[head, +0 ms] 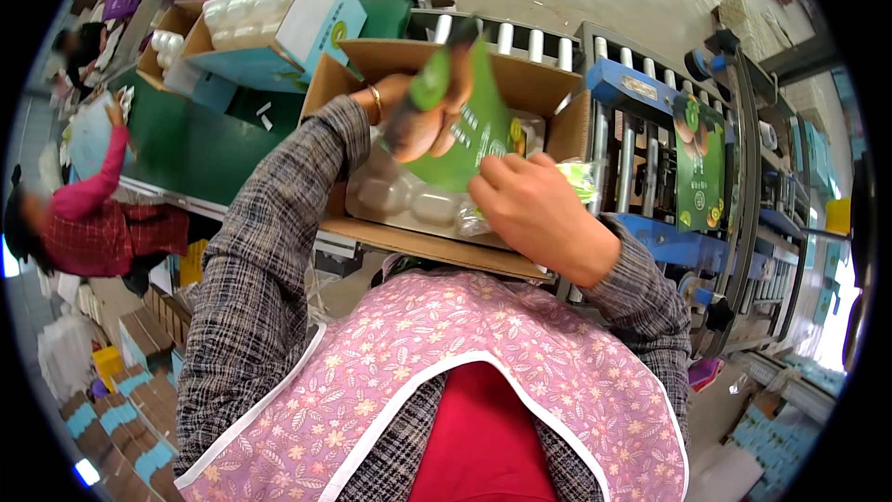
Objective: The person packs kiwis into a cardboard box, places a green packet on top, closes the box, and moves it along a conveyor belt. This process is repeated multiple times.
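Note:
An open cardboard box (432, 251) lies before me with a translucent moulded plastic tray (390, 199) inside. Over the tray stands a tilted green printed sheet (456, 171) with kiwi pictures, its upper part blurred. My left hand (394, 94) reaches into the box, its fingers hidden behind the sheet, so its grip cannot be made out. At the sheet's lower right edge, my right hand (533, 213) has curled fingers around a clear plastic packet with green print (578, 180). Part of the wrapping also shows below those fingers.
Roller conveyor (648, 160) runs right, with a blue bar (631, 87) and another green printed sheet (699, 164). Left, a green belt (181, 146) carries boxes with white moulded trays (251, 10). A co-worker in a red checked apron (90, 233) stands beside it.

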Demonstrator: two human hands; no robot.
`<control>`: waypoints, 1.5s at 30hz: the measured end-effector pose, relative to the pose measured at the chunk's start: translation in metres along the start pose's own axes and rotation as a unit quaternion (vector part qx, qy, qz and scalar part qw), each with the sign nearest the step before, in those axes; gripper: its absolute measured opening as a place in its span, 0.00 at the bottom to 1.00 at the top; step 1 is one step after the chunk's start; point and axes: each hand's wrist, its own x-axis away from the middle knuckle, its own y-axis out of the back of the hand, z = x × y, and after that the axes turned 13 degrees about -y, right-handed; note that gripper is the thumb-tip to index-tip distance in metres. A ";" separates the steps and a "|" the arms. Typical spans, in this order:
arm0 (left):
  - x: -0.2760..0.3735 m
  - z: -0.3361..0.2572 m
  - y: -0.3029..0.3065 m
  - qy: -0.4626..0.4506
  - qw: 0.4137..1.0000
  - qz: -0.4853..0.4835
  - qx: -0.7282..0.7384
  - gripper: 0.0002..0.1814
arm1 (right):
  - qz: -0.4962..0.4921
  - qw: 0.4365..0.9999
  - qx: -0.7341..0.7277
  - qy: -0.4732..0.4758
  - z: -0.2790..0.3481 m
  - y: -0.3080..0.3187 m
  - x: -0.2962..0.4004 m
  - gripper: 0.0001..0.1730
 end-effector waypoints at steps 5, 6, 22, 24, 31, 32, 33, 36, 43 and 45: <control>0.005 -0.028 0.007 0.035 0.990 -0.085 0.103 0.23 | 0.049 0.993 -0.109 -0.019 0.000 -0.031 -0.021 0.14; 0.007 -0.027 0.010 0.051 0.990 -0.092 0.092 0.23 | 0.049 0.981 -0.169 -0.084 0.000 -0.024 -0.027 0.17; -0.002 -0.018 -0.008 0.069 0.996 -0.063 0.010 0.25 | 0.115 0.768 -0.528 -0.345 -0.045 -0.051 -0.082 0.20; -0.001 -0.019 -0.010 0.068 0.996 -0.053 0.008 0.24 | 0.096 0.812 -0.455 -0.352 -0.044 -0.057 -0.086 0.18; 0.006 -0.028 -0.017 0.072 0.993 -0.069 -0.058 0.23 | 0.082 0.777 -0.526 -0.336 -0.033 -0.038 -0.088 0.26; 0.006 -0.026 -0.015 0.070 0.994 -0.067 -0.053 0.22 | 0.071 0.767 -0.544 -0.332 -0.037 -0.042 -0.089 0.27; 0.005 -0.025 -0.015 0.068 0.995 -0.062 -0.049 0.22 | 0.058 0.756 -0.562 -0.329 -0.041 -0.044 -0.088 0.29; 0.002 -0.026 -0.015 0.089 0.994 -0.054 -0.040 0.20 | 0.085 0.728 -0.605 -0.311 -0.041 -0.043 -0.085 0.31; 0.000 -0.021 -0.013 0.079 0.995 -0.043 -0.053 0.19 | 0.071 0.795 -0.533 -0.280 -0.046 -0.054 -0.088 0.28; 0.000 -0.019 -0.013 0.072 0.995 -0.050 -0.046 0.21 | -0.016 0.843 -0.465 -0.270 -0.047 -0.062 -0.090 0.27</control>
